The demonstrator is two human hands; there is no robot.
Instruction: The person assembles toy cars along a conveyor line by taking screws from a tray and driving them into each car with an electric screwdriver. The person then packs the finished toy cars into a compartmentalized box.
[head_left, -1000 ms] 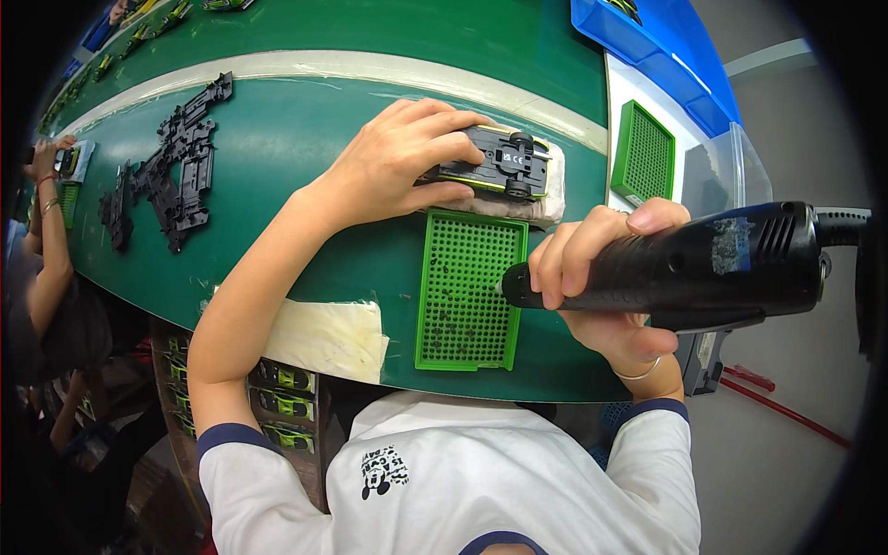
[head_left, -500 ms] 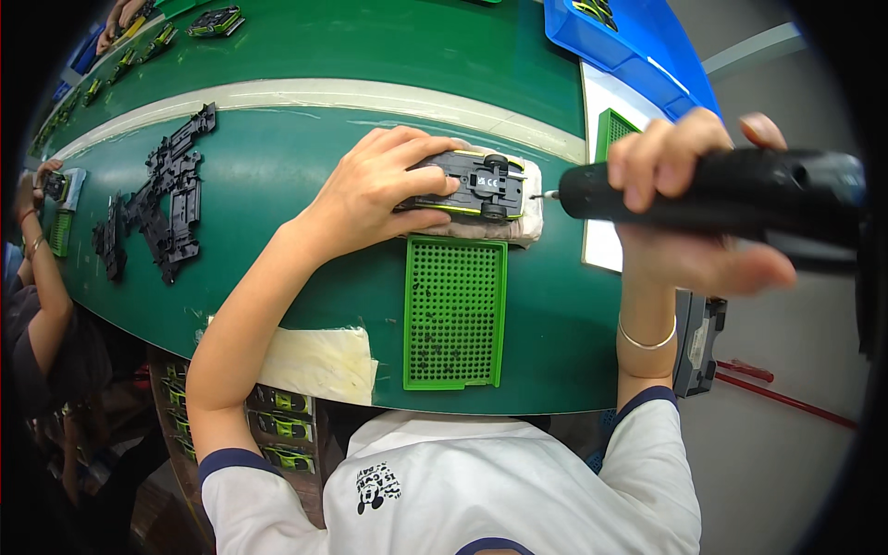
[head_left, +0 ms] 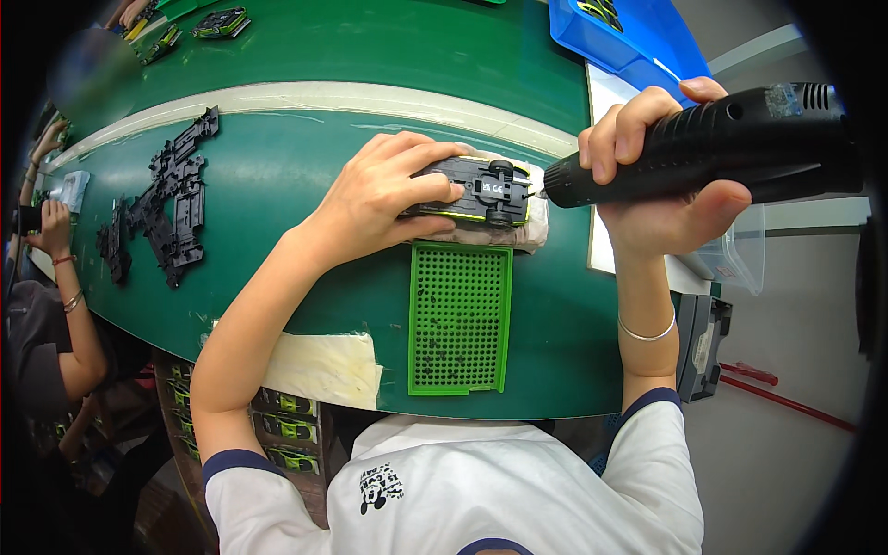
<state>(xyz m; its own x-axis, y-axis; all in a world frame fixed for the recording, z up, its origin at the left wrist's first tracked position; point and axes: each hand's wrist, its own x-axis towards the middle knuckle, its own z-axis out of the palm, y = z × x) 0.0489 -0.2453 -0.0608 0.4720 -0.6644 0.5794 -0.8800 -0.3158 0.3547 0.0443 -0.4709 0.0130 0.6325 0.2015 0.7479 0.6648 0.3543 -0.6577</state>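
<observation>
A toy car (head_left: 481,190) lies upside down on a pale padded rest (head_left: 536,231), its black underside and wheels showing above a yellow-green edge. My left hand (head_left: 393,190) is closed round the car's left end, fingers over the far side and thumb on the near side. In my right hand (head_left: 647,166) is a black electric screwdriver (head_left: 712,153), held level. Its tip points left and meets the car's right end; exact contact is too small to make out. Just nearer to me lies a green tray (head_left: 461,319) of small holes, with several tiny dark screws in it.
Black plastic chassis parts (head_left: 166,203) are piled on the green table to the left. A blue bin (head_left: 629,42) stands at the far right. A yellowish sheet (head_left: 324,368) lies at the near edge. Another person's arm (head_left: 69,296) shows at the far left.
The screwdriver has moved left, bringing its tip to the car's right end, and its rear end has risen in the picture. My left hand still holds the car in place.
</observation>
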